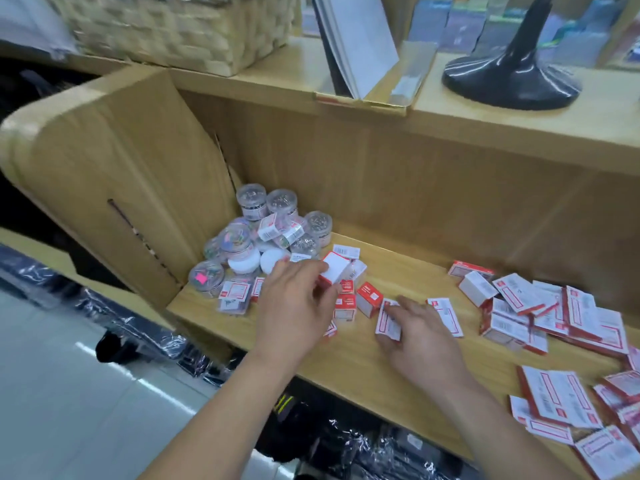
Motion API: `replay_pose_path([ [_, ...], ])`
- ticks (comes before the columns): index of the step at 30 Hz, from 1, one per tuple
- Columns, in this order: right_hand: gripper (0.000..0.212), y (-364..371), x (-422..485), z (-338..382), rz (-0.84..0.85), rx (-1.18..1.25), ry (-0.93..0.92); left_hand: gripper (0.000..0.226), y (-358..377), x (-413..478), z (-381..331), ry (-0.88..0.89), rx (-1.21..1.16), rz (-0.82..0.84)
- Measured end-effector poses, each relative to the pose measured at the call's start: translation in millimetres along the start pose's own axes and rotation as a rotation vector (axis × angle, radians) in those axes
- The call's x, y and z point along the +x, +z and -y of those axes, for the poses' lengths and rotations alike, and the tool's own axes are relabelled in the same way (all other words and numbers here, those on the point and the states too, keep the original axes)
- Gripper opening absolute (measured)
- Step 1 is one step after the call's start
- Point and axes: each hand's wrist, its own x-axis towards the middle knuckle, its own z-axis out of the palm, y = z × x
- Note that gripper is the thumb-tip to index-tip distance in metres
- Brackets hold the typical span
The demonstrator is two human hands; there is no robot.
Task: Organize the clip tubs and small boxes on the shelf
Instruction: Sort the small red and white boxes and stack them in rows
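- Upper shelf board overhangs the back: wicker basket [173, 32] at left, open tray of white sheets [360, 46] in the middle, black stand base [512, 77] at right.
- Cardboard panel [114, 188] closes the left end of the shelf [349, 362].
- Dark plastic-wrapped goods [346, 445] sit below the front edge.
- Clip tubs [251, 200]: piled in the back-left corner against the cardboard. About nine visible; they overlap, so the count is not exact. Two lie with white lids facing out.
- Two small boxes [268, 226] sit on top of the tub pile.
- Roughly ten more are scattered just right of the tubs, mid-shelf.
- A larger loose heap sits at the right end, well over a dozen; cannot count it exactly.
- Left hand [294, 299]: fingers curled round a white-faced box [334, 268], held just beside the tub pile.
- Right hand [422, 341]: pinches a flat box [388, 320] near the front edge, tilted.
- One red box [370, 299] stands between the hands.
- One flat box lies alone between the right hand and the right heap.
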Motion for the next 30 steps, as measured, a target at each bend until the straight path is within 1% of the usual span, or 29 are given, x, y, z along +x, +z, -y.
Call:
replay_pose_path([
  [2, 0.043, 0.5, 5.7, 0.4, -0.024, 0.015, -0.017, 0.024, 6.8, 8.0, 6.4, 0.010, 0.068, 0.059],
  [4, 0.042, -1.3, 9.9, 1.4, -0.017, 0.038, -0.022, 0.025, 15.0, 9.4, 7.7, 0.053, 0.173, 0.121],
  [6, 0.042, -6.6, 10.2, 2.9, -0.016, 0.073, -0.004, 0.027, 18.5, 8.1, 6.4, 0.053, 0.262, 0.134],
  [7, 0.043, -9.7, 9.9, 2.7, -0.036, 0.089, 0.005, 0.028, 17.7, 8.1, 4.5, 0.040, 0.266, 0.115],
  [9, 0.049, -14.9, 4.4, -0.1, -0.108, 0.133, 0.028, 0.028, 14.9, 4.0, -4.0, 0.046, 0.180, 0.067],
  [11, 0.061, -20.2, -3.8, -4.0, -0.190, 0.193, 0.060, 0.023, 13.0, -2.5, -18.0, 0.130, 0.056, 0.034],
  [12, 0.067, -23.4, -8.2, -7.0, -0.226, 0.213, 0.084, 0.019, 14.1, -6.3, -25.8, 0.180, -0.009, 0.042],
  [14, 0.076, -31.0, -15.8, -14.7, -0.274, 0.215, 0.134, 0.011, 22.5, -14.5, -39.2, 0.237, -0.108, 0.126],
  [16, 0.081, -38.3, -24.1, -27.4, -0.319, 0.200, 0.167, 0.010, 35.8, -24.3, -53.5, 0.261, -0.137, 0.264],
  [17, 0.083, -42.4, -28.6, -34.3, -0.343, 0.200, 0.178, 0.014, 43.0, -30.6, -61.5, 0.278, -0.123, 0.348],
  [19, 0.083, -50.4, -39.6, -51.0, -0.399, 0.195, 0.207, 0.029, 59.9, -45.2, -78.3, 0.328, -0.085, 0.481],
  [21, 0.081, -58.1, -53.7, -69.6, -0.431, 0.195, 0.241, 0.046, 76.6, -55.0, -92.1, 0.327, -0.055, 0.562],
  [23, 0.077, -63.2, -66.0, -88.8, -0.444, 0.198, 0.251, 0.064, 94.0, -54.1, -97.6, 0.284, 0.024, 0.656],
  [25, 0.073, -64.0, -80.4, -106.5, -0.442, 0.198, 0.289, 0.068, 108.5, -52.5, -100.2, 0.281, 0.116, 0.720],
  [27, 0.075, -65.3, -96.8, -120.2, -0.456, 0.229, 0.333, 0.058, 115.4, -53.7, -105.2, 0.342, 0.095, 0.701],
  [30, 0.085, -72.3, -120.7, -139.5, -0.475, 0.274, 0.395, 0.028, 119.5, -67.4, -109.8, 0.424, -0.109, 0.585],
])
